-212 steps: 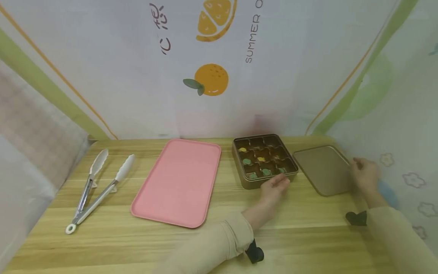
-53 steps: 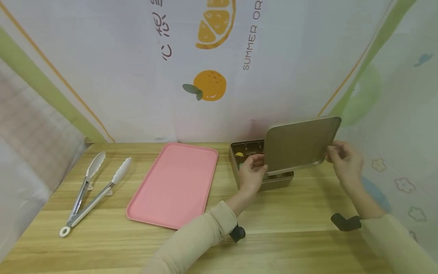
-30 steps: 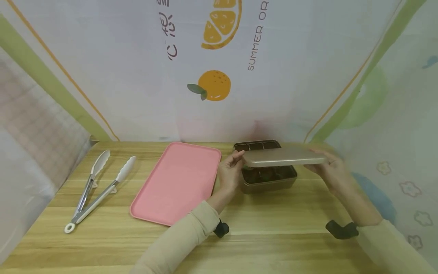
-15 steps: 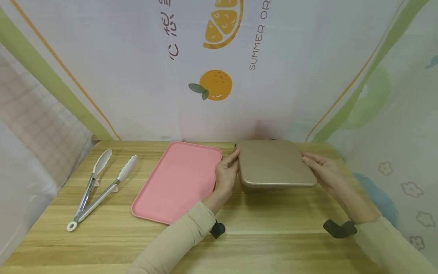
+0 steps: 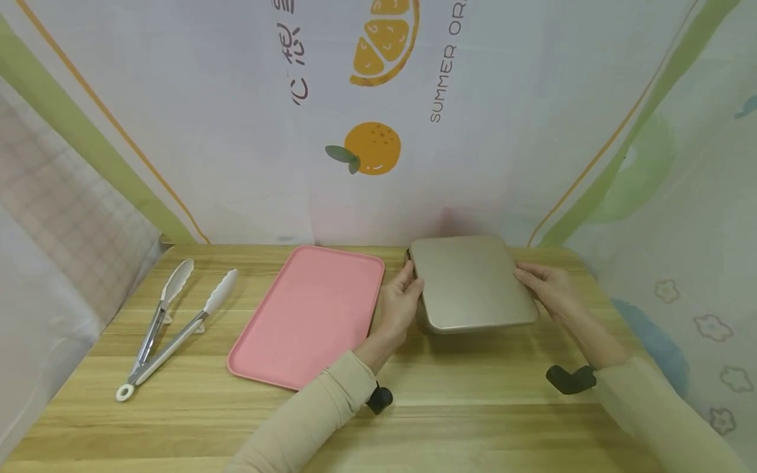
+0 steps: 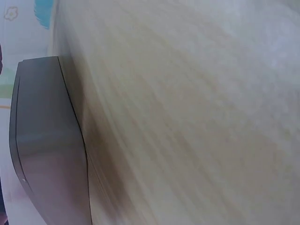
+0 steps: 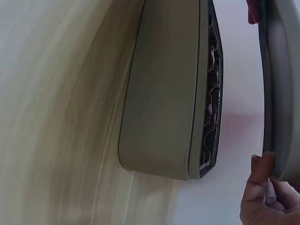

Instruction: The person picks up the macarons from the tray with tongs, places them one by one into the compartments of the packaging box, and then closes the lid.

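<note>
A gold-brown metal lid (image 5: 473, 282) covers the tin from above in the head view, slightly askew at the left. My left hand (image 5: 397, 309) holds the lid's left edge. On the opposite edge, my right hand (image 5: 552, 295) pinches the rim between thumb and fingers. In the right wrist view, a gap separates the lid (image 7: 287, 89) from the square tin (image 7: 161, 93), whose dark divided insert (image 7: 213, 98) shows at the rim. The tin's side (image 6: 49, 122) fills the left of the left wrist view. Its contents are hidden in the head view.
Left of the tin lies a pink rectangular tray (image 5: 310, 312). Spread tongs (image 5: 171, 335) with white tips rest at the table's far left. Behind the wooden table (image 5: 461, 420) hangs a white cloth (image 5: 248, 164) with orange prints.
The lid has come up from the table at the right, turned over and moved left onto the tin's top. Both hands have moved with it; the tray and tongs stay put.
</note>
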{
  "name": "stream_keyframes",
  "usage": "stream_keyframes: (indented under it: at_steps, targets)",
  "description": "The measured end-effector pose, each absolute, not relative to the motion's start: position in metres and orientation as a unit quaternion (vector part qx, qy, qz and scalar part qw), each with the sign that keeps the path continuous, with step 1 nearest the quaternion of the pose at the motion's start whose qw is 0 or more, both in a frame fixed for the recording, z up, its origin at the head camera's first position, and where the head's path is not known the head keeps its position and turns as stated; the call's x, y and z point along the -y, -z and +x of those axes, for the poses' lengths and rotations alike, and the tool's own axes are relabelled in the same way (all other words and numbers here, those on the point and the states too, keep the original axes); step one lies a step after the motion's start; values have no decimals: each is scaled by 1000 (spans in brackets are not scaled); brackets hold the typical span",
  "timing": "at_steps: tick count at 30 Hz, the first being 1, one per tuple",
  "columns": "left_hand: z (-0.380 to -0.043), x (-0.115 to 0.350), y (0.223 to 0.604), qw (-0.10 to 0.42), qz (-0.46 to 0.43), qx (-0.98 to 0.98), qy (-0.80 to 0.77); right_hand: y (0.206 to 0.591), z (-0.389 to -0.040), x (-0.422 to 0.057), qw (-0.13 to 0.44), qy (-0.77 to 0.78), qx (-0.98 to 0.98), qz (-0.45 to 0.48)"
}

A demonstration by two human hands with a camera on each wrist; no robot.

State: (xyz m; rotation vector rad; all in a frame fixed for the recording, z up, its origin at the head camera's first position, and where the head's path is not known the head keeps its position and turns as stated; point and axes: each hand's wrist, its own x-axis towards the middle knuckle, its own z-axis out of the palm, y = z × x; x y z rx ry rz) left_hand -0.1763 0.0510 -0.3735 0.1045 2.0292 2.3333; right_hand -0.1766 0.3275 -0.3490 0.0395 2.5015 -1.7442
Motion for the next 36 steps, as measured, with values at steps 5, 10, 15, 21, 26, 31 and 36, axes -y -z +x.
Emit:
stream_keyframes:
  at_steps: [5,10,15,21,26,31,36]
  targets:
    - [-181,-53,376,38,66,-651,-756,350,-183,-326,41,540,-841,17]
    - [-188,-57,376,51,80,-670,-737,354,-191,-325,14,511,-859,10]
    - [-195,-62,376,61,75,-690,-717,358,-197,-323,-18,493,-870,-5]
    - [-204,-65,378,44,71,-729,-680,362,-203,-317,-24,450,-893,1]
    - [-208,-67,380,29,57,-766,-639,368,-210,-313,-46,428,-903,-13]
    - [-211,-67,383,23,53,-781,-622,369,-213,-310,-51,423,-905,-17]
    - [-213,-67,385,21,55,-785,-617,371,-214,-308,-55,425,-903,-11]
